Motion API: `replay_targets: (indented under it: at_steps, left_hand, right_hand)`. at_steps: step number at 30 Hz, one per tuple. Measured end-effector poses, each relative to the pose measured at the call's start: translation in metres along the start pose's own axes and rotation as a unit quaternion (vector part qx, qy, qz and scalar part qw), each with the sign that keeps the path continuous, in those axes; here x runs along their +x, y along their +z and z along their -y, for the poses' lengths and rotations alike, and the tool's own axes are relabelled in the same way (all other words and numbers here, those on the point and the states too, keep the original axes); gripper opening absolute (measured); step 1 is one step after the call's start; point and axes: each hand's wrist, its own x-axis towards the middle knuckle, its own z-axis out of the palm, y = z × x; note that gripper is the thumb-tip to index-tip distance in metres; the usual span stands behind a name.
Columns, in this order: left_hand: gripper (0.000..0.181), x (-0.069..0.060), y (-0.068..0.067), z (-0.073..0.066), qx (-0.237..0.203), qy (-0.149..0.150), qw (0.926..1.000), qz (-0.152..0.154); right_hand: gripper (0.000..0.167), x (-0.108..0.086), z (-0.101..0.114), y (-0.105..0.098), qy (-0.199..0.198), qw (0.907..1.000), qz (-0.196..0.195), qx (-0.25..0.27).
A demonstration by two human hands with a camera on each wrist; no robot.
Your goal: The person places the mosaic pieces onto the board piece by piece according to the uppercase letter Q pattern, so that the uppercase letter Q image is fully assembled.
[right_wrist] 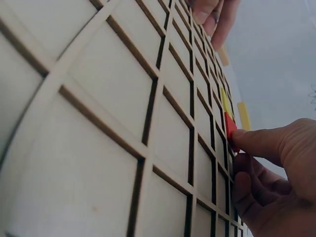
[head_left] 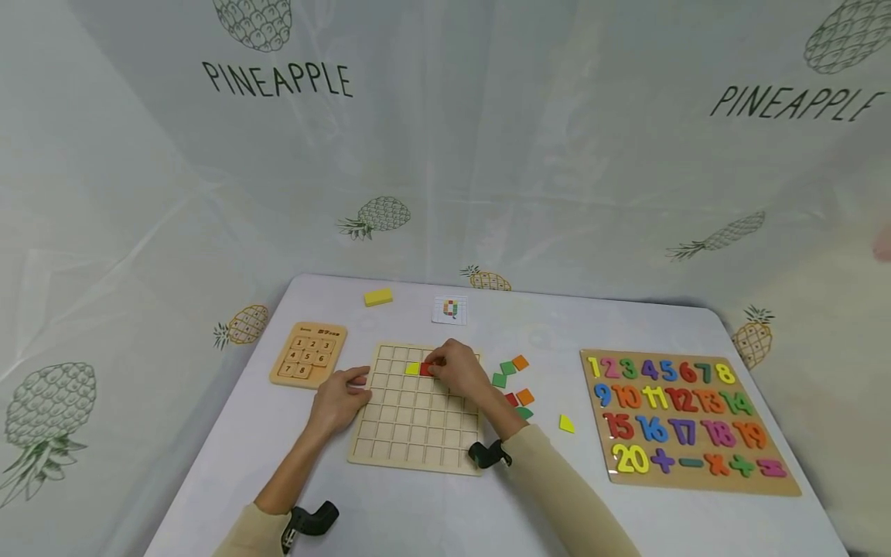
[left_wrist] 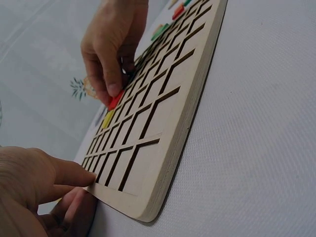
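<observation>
A wooden grid board (head_left: 390,445) lies on the white table. Near its far edge, a yellow square tile (head_left: 413,369) sits in a cell. Just right of it, my right hand (head_left: 459,370) pinches a red tile (head_left: 425,370) against the grid; in the right wrist view the thumb presses the red tile (right_wrist: 230,129) while the other fingers curl below. My left hand (head_left: 337,401) rests at the board's left edge. In the left wrist view, an extended digit of the left hand (left_wrist: 37,175) touches the rim; its other fingers are partly hidden.
Several loose green, orange and red tiles lie right of the board, with a yellow tile (head_left: 567,424) farther out. Behind stand a pattern card (head_left: 450,309) and a yellow block (head_left: 378,297). A number puzzle (head_left: 306,356) lies left, a coloured number board (head_left: 696,456) right.
</observation>
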Motion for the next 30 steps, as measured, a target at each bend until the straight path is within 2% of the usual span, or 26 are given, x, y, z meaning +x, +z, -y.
replay_targets:
  at_steps: [11,17,20,25,30]
  left_hand:
    - [0.049,0.000,-0.001,0.000,0.003,-0.001,1.0000,-0.002]
    - [0.049,0.000,-0.001,0.001,0.006,0.001,1.0000,-0.002]
    - [0.049,-0.001,0.000,0.002,0.004,0.000,1.0000,-0.001]
    - [0.049,-0.001,0.001,0.002,0.000,0.001,1.0000,0.001]
    - [0.049,0.000,0.001,-0.001,0.000,0.002,1.0000,-0.002]
  right_hand:
    - [0.020,-0.004,-0.001,0.005,-0.015,0.9998,-0.010,-0.009]
    - [0.027,-0.003,-0.001,0.008,-0.014,0.9993,-0.001,-0.034]
    - [0.029,-0.004,-0.003,0.006,-0.015,0.9996,0.003,-0.022]
    - [0.027,-0.013,-0.010,-0.009,-0.014,0.9998,-0.001,0.017]
    - [0.025,-0.038,-0.025,-0.044,0.004,0.9990,0.009,0.043]
